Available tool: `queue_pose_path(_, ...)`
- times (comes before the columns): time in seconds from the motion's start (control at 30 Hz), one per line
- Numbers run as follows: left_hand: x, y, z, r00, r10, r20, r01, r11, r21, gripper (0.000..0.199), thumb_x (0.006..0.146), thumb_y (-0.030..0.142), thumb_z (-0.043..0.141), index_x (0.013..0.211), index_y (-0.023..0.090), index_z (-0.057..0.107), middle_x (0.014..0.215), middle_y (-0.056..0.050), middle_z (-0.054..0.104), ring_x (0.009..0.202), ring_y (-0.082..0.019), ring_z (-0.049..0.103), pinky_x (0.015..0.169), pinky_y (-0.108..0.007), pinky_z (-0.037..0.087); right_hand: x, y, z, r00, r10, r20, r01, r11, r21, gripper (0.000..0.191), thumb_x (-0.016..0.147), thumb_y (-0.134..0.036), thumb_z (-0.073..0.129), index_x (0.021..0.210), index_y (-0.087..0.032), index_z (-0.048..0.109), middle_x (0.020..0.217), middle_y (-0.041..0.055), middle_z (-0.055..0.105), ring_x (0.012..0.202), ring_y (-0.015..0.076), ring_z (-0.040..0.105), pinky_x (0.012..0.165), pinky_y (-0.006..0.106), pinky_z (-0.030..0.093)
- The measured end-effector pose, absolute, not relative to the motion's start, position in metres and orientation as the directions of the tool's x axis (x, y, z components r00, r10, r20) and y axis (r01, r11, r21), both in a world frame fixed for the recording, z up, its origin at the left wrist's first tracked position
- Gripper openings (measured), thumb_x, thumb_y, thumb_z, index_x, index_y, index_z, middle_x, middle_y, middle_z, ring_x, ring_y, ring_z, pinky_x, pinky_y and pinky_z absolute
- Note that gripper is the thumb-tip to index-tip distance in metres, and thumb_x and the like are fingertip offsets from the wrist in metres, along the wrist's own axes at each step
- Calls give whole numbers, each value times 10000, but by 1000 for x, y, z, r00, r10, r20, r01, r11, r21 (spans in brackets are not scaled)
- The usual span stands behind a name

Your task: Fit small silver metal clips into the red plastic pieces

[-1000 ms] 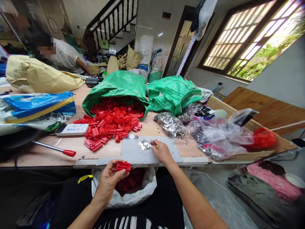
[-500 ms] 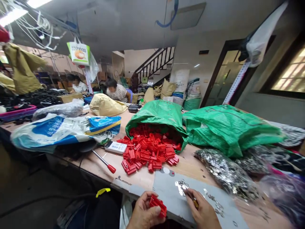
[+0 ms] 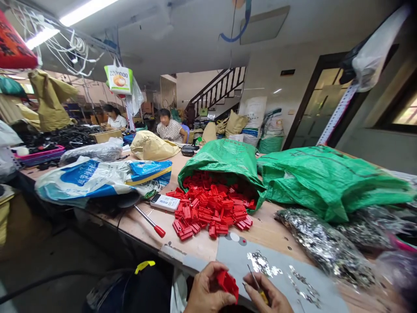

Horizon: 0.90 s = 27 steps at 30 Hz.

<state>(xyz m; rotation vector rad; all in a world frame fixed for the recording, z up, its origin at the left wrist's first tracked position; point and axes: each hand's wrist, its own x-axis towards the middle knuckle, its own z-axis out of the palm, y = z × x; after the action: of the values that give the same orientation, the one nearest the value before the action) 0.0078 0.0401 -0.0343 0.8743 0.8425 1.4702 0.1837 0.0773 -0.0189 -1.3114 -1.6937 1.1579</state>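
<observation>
My left hand [image 3: 210,289] is closed around a red plastic part [image 3: 228,283], held tilted at the table's front edge. Just right of it, my right hand [image 3: 269,295] grips a thin-shafted hand tool with a yellow handle [image 3: 263,297], its slim metal shaft pointing up and left. A small dark bit shows by the right fingertips; I cannot make out what it is. Small shiny metal pieces [image 3: 260,263] lie on the grey mat [image 3: 228,252] beyond the right hand, with more metal pieces [image 3: 304,284] further right. A heap of red plastic parts [image 3: 208,211] lies behind the mat.
The heap spills from a green woven sack [image 3: 224,152]; another green sack [image 3: 325,174] lies to its right. A clear bag of metal pieces [image 3: 325,245] rests at right. Left are a red-tipped lever [image 3: 159,230], a white box [image 3: 165,202] and a blue-white bag [image 3: 87,178]. Two people sit beyond.
My right hand has drawn back from the metal pieces toward the red part, and the tool's shaft now shows. The red part has turned in my left hand. The view has swung slightly left.
</observation>
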Motion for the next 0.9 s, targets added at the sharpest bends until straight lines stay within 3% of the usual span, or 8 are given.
queue_pose_path(0.13, -1, 29, -14, -75, 992, 101, -223, -116, 968, 328, 589, 208, 802, 896, 192, 688, 822, -29, 710, 758, -177, 631, 728, -250, 482, 167, 61, 9, -270, 963, 16, 310, 103, -945, 287, 732, -462, 608, 815, -187, 605, 806, 45, 645, 788, 210, 594, 716, 279, 474)
queue_pose_path(0.23, -8, 26, -8, -96, 990, 107, -185, -124, 975, 338, 642, 222, 770, 960, 198, 660, 880, -24, 708, 798, -168, 635, 761, -256, 488, 158, 56, 21, -286, 958, 14, 282, 98, -954, 231, 766, -404, 587, 834, -184, 572, 767, 13, 577, 715, 161, 529, 646, 254, 429)
queue_pose_path(0.53, -14, 23, -11, -66, 980, 186, 8, -185, 983, 369, 693, 251, 742, 1048, 222, 644, 925, -8, 722, 832, -165, 670, 792, -252, 519, 148, 52, 20, -310, 949, 54, 271, 142, -952, 91, 797, -263, 548, 843, -184, 548, 770, -23, 544, 719, 122, 483, 666, 229, 396)
queue_pose_path(0.7, -15, 20, -11, -17, 965, 262, 136, -258, 957, 383, 710, 241, 729, 1087, 250, 659, 1064, -25, 709, 957, -191, 659, 883, -283, 500, 147, 51, 11, -302, 952, 42, 281, 131, -951, 78, 799, -246, 536, 851, -188, 545, 755, -31, 538, 703, 116, 479, 647, 224, 386)
queue_pose_path(0.8, -14, 18, -11, 5, 975, 221, 94, -220, 971, 399, 707, 241, 730, 1100, 249, 660, 1085, -31, 707, 988, -202, 651, 907, -296, 491, 149, 51, 8, -307, 952, -4, 237, 72, -969, 121, 792, -278, 566, 870, -191, 535, 727, -41, 519, 645, 101, 455, 589, 210, 363)
queue_pose_path(0.9, -13, 19, -9, 17, 996, 87, -66, -86, 994, 443, 706, 264, 728, 1137, 223, 634, 1018, -40, 728, 905, -197, 672, 832, -288, 523, 150, 49, 10, -361, 929, -79, 133, -33, -991, 197, 805, -357, 580, 898, -196, 514, 657, -65, 466, 516, 70, 375, 484, 196, 293)
